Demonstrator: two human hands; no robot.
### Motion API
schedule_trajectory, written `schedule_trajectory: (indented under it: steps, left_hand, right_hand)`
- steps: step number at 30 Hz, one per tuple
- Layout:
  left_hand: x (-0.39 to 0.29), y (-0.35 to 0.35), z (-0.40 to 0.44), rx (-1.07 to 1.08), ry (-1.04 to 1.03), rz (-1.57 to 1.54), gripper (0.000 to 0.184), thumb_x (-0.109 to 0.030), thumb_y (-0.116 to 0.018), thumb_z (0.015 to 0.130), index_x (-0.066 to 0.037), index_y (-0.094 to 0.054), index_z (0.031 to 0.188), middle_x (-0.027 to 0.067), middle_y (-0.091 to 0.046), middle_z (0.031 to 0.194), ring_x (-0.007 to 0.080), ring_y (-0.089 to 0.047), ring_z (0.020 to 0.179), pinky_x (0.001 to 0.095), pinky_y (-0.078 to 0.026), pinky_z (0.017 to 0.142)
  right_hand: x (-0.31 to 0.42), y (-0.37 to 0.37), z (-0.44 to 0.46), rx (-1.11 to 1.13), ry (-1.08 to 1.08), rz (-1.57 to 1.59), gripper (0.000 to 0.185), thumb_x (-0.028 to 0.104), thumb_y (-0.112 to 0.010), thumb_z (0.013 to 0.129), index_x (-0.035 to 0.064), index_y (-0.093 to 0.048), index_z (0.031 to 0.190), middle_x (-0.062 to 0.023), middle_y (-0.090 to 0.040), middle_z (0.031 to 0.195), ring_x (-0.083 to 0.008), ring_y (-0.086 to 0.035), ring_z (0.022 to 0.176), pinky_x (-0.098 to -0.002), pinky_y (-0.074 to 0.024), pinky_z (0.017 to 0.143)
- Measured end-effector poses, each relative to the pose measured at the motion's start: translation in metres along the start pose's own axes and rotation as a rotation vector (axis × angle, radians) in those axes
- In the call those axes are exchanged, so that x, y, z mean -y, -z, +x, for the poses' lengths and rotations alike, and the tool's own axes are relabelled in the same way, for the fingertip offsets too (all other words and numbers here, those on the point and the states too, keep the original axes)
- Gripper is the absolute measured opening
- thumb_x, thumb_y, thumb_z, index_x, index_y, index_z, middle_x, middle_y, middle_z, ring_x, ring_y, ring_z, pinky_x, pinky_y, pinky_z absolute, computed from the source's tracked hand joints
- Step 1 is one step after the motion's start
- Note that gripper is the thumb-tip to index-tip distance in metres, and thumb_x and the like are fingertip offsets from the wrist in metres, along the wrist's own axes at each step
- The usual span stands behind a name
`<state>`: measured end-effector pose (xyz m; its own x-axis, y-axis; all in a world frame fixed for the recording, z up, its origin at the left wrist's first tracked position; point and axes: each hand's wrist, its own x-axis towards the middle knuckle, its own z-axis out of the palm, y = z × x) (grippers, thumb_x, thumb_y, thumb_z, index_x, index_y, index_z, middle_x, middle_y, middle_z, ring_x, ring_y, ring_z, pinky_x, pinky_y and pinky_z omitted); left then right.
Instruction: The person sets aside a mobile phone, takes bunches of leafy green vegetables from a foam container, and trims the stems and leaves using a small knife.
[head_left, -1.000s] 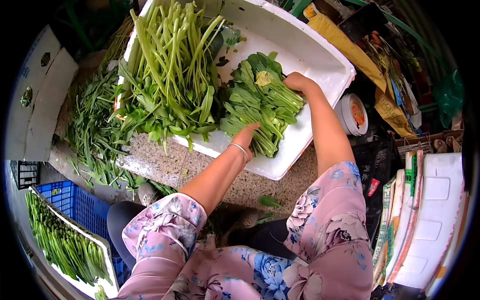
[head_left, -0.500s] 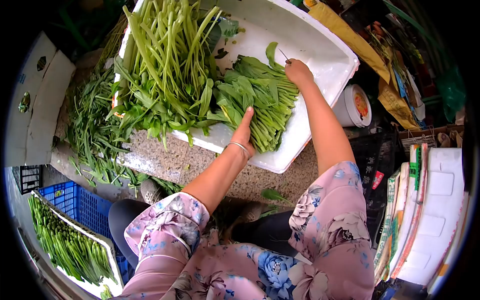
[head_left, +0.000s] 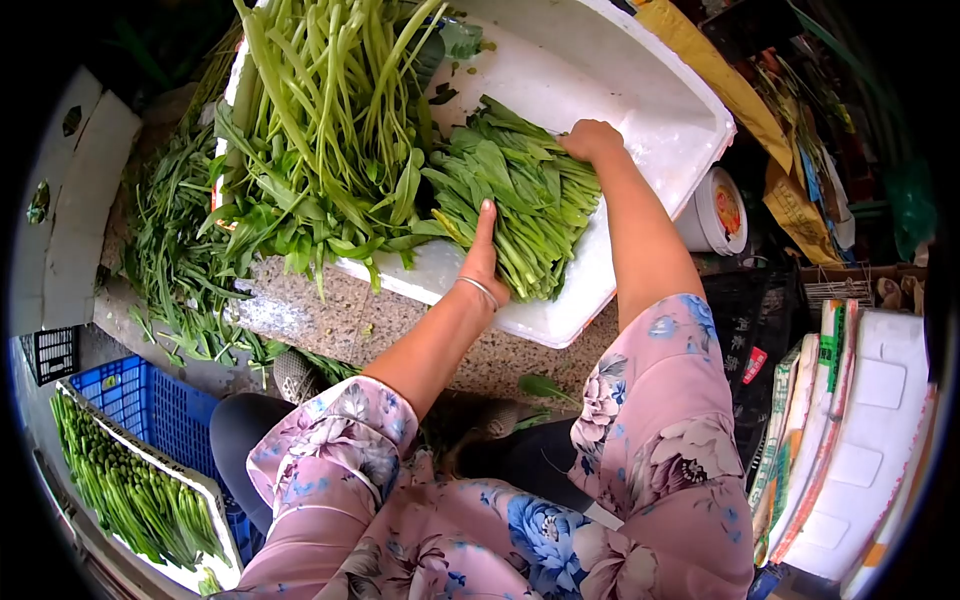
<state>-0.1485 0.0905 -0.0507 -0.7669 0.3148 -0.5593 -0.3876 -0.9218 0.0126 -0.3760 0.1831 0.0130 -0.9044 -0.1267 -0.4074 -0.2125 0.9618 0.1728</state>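
A bunch of leafy green stalks [head_left: 520, 195] lies in a white foam box [head_left: 640, 75]. My left hand [head_left: 484, 262], with a bangle on its wrist, is closed around the bunch's near side; the thumb lies along the stalks and the other fingers are hidden below. At the bunch's far right edge, my right hand [head_left: 594, 141] is closed with its fingers curled down, and what is in them is hidden. Beside the bunch, a heap of long-stemmed greens [head_left: 340, 120] fills the box's left side.
Loose greens [head_left: 185, 240] spill over the stone slab [head_left: 400, 320] at left. A blue crate [head_left: 170, 410] and a foam tray of green stalks [head_left: 140, 480] stand lower left. To the right are a white tub [head_left: 715, 212] and stacked foam boxes [head_left: 855, 430].
My right hand has moved slightly left and in against the bunch. The single leaf that stuck out by its fingers no longer shows apart. My left hand keeps its hold.
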Motion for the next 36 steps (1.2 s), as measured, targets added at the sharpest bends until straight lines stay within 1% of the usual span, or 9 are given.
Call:
schedule_trajectory:
  steps: [5, 7, 10, 11, 14, 15, 19, 24, 36]
  left_hand:
    - [-0.001, 0.0, 0.0, 0.03, -0.017, 0.025, 0.084, -0.067, -0.059, 0.068, -0.008, -0.043, 0.127, 0.0109, -0.049, 0.126, 0.0277, -0.049, 0.112, 0.0435, -0.037, 0.097]
    - [-0.001, 0.001, 0.001, 0.013, -0.007, 0.044, 0.085, -0.067, -0.059, 0.067, -0.009, -0.043, 0.127, 0.0109, -0.049, 0.126, 0.0276, -0.049, 0.112, 0.043, -0.037, 0.097]
    - [-0.002, 0.002, 0.001, 0.024, -0.007, 0.035, 0.086, -0.067, -0.06, 0.067, -0.008, -0.043, 0.127, 0.011, -0.048, 0.127, 0.0279, -0.049, 0.112, 0.0429, -0.038, 0.097]
    - [-0.002, 0.004, -0.001, 0.057, -0.012, 0.035, 0.087, -0.068, -0.059, 0.066, -0.008, -0.042, 0.128, 0.0111, -0.048, 0.127, 0.0283, -0.049, 0.112, 0.0431, -0.037, 0.098]
    - [-0.003, 0.004, -0.001, 0.092, -0.023, 0.037, 0.089, -0.069, -0.059, 0.066, -0.008, -0.042, 0.128, 0.0115, -0.047, 0.128, 0.0286, -0.048, 0.113, 0.0434, -0.037, 0.098]
    - [-0.005, 0.005, 0.001, 0.12, -0.009, 0.01, 0.088, -0.067, -0.059, 0.067, -0.008, -0.04, 0.129, 0.012, -0.047, 0.128, 0.0288, -0.047, 0.114, 0.0437, -0.037, 0.098]
    - [-0.004, 0.009, 0.003, 0.183, -0.037, -0.062, 0.083, -0.061, -0.06, 0.072, -0.007, -0.037, 0.131, 0.0132, -0.046, 0.127, 0.0301, -0.048, 0.113, 0.0449, -0.037, 0.098]
    - [-0.003, 0.007, 0.0, 0.182, -0.019, -0.063, 0.083, -0.063, -0.058, 0.072, -0.007, -0.038, 0.13, 0.0132, -0.047, 0.127, 0.0299, -0.048, 0.112, 0.0444, -0.039, 0.097]
    - [0.0, -0.01, -0.03, 0.236, -0.194, -0.017, 0.087, -0.066, -0.057, 0.07, -0.005, -0.039, 0.128, 0.0141, -0.049, 0.124, 0.0293, -0.051, 0.109, 0.0434, -0.042, 0.094]
  right_hand:
    - [-0.016, -0.013, 0.02, 0.121, 0.102, 0.086, 0.051, 0.046, -0.048, 0.082, 0.007, -0.058, 0.113, -0.0144, -0.056, 0.118, -0.0312, -0.053, 0.106, -0.0391, -0.0409, 0.089]
    - [-0.016, -0.007, 0.01, 0.198, 0.085, 0.289, 0.067, 0.057, -0.047, 0.08, -0.003, -0.058, 0.108, -0.0177, -0.059, 0.108, -0.0273, -0.057, 0.095, -0.0394, -0.043, 0.083]
    - [-0.005, 0.021, -0.024, 0.359, 0.018, 0.418, 0.079, 0.065, -0.051, 0.074, -0.0046, -0.056, 0.111, -0.0149, -0.058, 0.111, -0.0253, -0.056, 0.096, -0.0388, -0.0424, 0.083]
    - [-0.004, 0.021, -0.022, 0.481, 0.022, 0.48, 0.09, 0.072, -0.054, 0.067, -0.0056, -0.055, 0.113, -0.015, -0.056, 0.115, -0.0256, -0.056, 0.099, -0.0365, -0.0427, 0.086]
    - [0.0, -0.002, -0.01, 0.544, 0.062, 0.542, 0.093, 0.073, -0.053, 0.066, -0.0057, -0.053, 0.115, -0.0156, -0.056, 0.116, -0.0247, -0.056, 0.101, -0.0356, -0.0443, 0.086]
    - [0.003, 0.001, -0.017, 0.416, 0.059, 0.419, 0.092, 0.074, -0.05, 0.068, -0.0045, -0.054, 0.114, -0.016, -0.057, 0.113, -0.0241, -0.057, 0.1, -0.0351, -0.0458, 0.086]
    - [0.012, -0.012, -0.027, 0.512, 0.083, 0.632, 0.09, 0.074, -0.051, 0.068, -0.0038, -0.057, 0.112, -0.0164, -0.059, 0.11, -0.0237, -0.059, 0.096, -0.0342, -0.0469, 0.084]
    - [0.015, -0.004, -0.042, 0.527, 0.073, 0.56, 0.084, 0.072, -0.05, 0.07, -0.0032, -0.06, 0.106, -0.0149, -0.061, 0.105, -0.0215, -0.06, 0.09, -0.0334, -0.0474, 0.08]
    - [0.011, -0.009, -0.086, 0.208, 0.177, 0.761, 0.071, 0.062, -0.047, 0.079, -0.0051, -0.064, 0.094, -0.0154, -0.064, 0.09, -0.0215, -0.059, 0.08, -0.0336, -0.0462, 0.072]
